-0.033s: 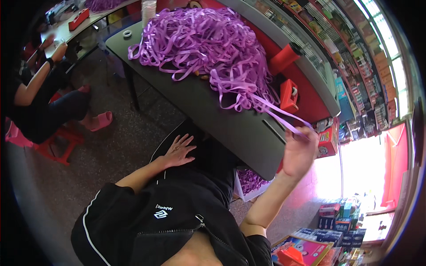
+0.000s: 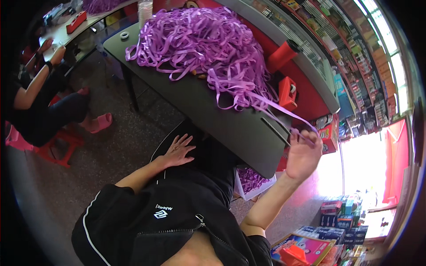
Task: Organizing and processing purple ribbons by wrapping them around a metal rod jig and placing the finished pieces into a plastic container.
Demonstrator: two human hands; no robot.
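1. The left hand (image 2: 179, 150) is lying flat, palm down, on the person's black-trousered thigh (image 2: 213, 155), its fingers spread wide and its grip closing on nothing.
2. The right hand (image 2: 302, 156) is hanging raised just off the near right corner of the desk (image 2: 230, 119), palm turned toward the person. Its fingertips are pinching the end of a purple ribbon strand (image 2: 284, 116); the other fingers are curling loosely.
3. The strand is stretching taut from the grip across the near right corner of the desk up to the ribbon pile (image 2: 199, 44).
4. The pile, a big tangle of purple ribbon, is covering the middle and far part of the dark desk, with loops spilling toward its near edge.
5. A red tape dispenser (image 2: 288, 93) is sitting past the right edge of the desk.
6. Beyond the far left corner, another person (image 2: 40, 102) is sitting on a red stool (image 2: 57, 146).
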